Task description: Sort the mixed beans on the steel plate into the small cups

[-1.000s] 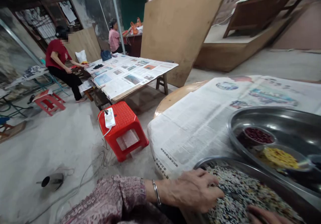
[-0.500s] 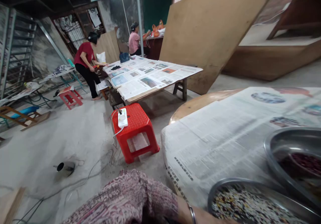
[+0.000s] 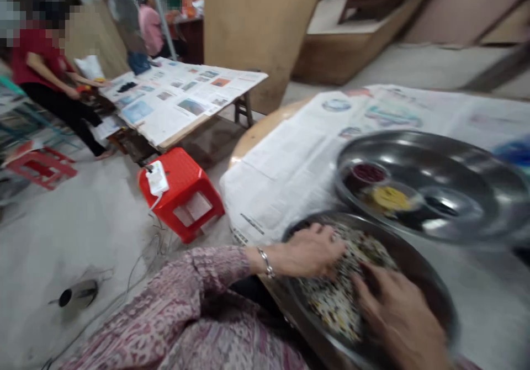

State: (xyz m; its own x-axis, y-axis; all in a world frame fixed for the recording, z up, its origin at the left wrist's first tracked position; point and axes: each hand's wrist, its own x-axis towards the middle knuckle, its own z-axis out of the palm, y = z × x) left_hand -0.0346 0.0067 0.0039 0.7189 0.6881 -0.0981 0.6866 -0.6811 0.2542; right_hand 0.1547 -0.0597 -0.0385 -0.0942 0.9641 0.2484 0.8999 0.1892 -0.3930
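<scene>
1. Two hands were in the speckled grain mix (image 3: pixel 335 315), inside the nearer metal bowl (image 3: pixel 443 315). The left hand (image 3: pixel 312 251) and right hand (image 3: pixel 399 309) were partly open, fingers apart; blur hid whether either pinched any grain.
2. Handling the grain well seemed to call for loose fingers, low strokes reaching the bottom, and both palms inside the rim, so nothing spilled.
3. Just beyond sat one larger basin (image 3: pixel 455 143), holding one dish of dark red bits (image 3: pixel 369 173), one of yellow pieces (image 3: pixel 389 197) and apparently a third, clear one.
4. Under both vessels was one newspaper-covered table (image 3: pixel 281 176).
5. Farther left stood two red stools (image 3: pixel 178 165) (image 3: pixel 41 165), one bearing a power strip (image 3: pixel 157 178).
6. Farthest were two people (image 3: pixel 39 55) (image 3: pixel 149 27).
</scene>
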